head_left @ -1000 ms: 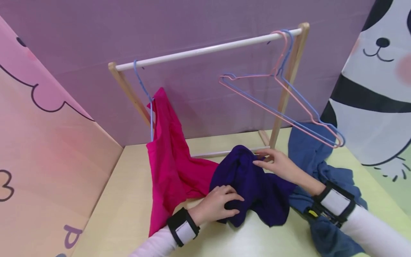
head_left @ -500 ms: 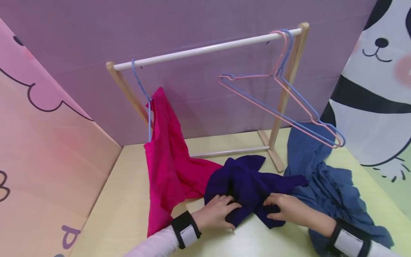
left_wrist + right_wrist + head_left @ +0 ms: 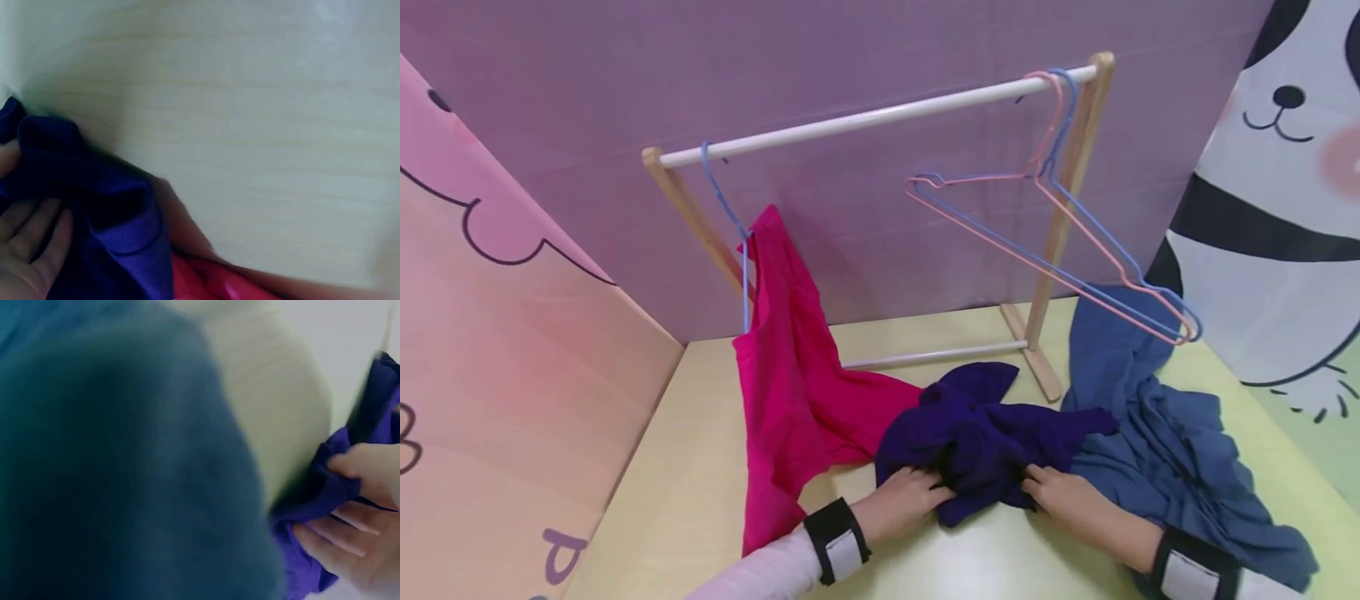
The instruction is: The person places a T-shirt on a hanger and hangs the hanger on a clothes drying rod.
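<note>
I am watching remotely as the left hand (image 3: 904,503) and right hand (image 3: 1070,503) are pinching the near folds of a crumpled purple cloth (image 3: 988,442), which is lying mid-table (image 3: 700,467), between a hanging pink cloth (image 3: 797,400) at left and a blue cloth (image 3: 1180,450) at right.

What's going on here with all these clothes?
A person's left hand and right hand grip the purple cloth, which lies bunched on the table. The pink cloth hangs on a hanger at the left end of the rack, its lower part on the table. Two more hangers hang bare at the right end, and a blue cloth lies crumpled to the right.
</note>
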`<action>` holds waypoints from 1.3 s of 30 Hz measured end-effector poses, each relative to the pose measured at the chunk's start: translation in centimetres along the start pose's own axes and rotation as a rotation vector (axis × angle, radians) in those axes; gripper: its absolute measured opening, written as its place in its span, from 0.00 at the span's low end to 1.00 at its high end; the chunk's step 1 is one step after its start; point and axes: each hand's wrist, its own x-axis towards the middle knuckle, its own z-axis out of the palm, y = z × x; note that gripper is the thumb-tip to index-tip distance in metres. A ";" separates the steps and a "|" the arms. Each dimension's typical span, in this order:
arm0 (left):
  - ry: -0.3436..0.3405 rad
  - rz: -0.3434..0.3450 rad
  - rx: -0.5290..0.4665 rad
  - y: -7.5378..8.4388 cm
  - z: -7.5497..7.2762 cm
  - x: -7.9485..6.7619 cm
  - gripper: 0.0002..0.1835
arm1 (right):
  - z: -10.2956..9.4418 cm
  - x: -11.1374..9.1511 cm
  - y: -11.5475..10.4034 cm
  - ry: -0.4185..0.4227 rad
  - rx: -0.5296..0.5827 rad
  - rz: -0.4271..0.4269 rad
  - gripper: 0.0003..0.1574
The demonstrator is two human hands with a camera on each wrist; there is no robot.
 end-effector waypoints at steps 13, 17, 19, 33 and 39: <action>-0.058 -0.297 -0.764 -3.1 -3.6 -1.4 0.05 | -4.8 -0.5 3.8 -0.115 0.841 0.027 0.08; -0.045 -0.330 -0.910 -3.7 -5.2 -1.5 0.05 | -6.5 -0.6 4.0 -0.102 0.931 0.066 0.08; -0.020 -0.336 -0.964 -3.9 -6.1 -1.5 0.05 | -7.4 -0.5 3.8 -0.087 0.920 0.122 0.08; 0.318 -0.561 -1.091 -4.9 -10.5 -0.3 0.06 | -11.8 2.3 2.0 0.191 0.814 0.167 0.09; 0.386 -0.592 -1.032 -5.3 -11.8 -0.4 0.08 | -12.9 3.0 1.7 0.240 0.756 0.115 0.09</action>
